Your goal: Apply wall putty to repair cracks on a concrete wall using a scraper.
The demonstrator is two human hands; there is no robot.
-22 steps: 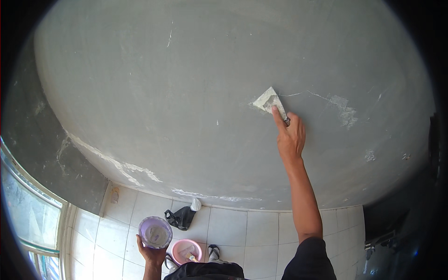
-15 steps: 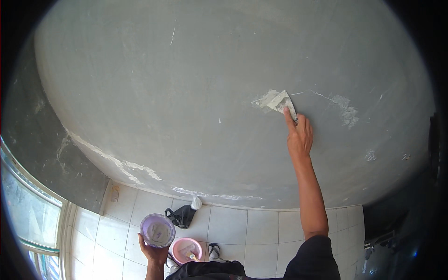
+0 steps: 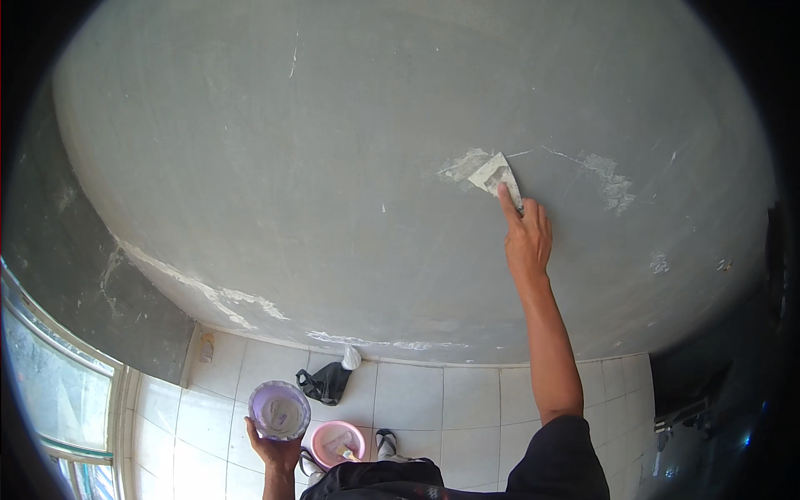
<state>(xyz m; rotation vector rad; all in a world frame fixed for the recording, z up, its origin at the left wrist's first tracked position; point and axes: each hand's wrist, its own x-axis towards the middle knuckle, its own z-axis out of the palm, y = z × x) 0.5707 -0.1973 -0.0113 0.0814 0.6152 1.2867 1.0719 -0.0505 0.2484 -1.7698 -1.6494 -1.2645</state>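
My right hand (image 3: 527, 233) grips a putty knife (image 3: 493, 173), its index finger pressed on the blade, which lies against the grey wall (image 3: 383, 125) with pale filler on it. A smeared pale patch (image 3: 458, 162) is just left of the blade, and a thin cracked line runs to the right toward another rough patch (image 3: 608, 179). Low at the left, my left hand (image 3: 275, 450) holds a purple bowl (image 3: 279, 408) with some pale paste in it.
A tiled floor (image 3: 408, 396) runs along the wall's foot, with a black bag (image 3: 327, 385), a white bundle (image 3: 351, 357) and a pink basin (image 3: 325, 442) holding pale material and a tool, beside my feet. A window (image 3: 58, 367) is at left; a dark area lies at right.
The putty knife has moved right over the wall, then slightly back left, leaving a pale smear to its left. The wall appears a little higher in the picture; my left hand still holds the bowl.
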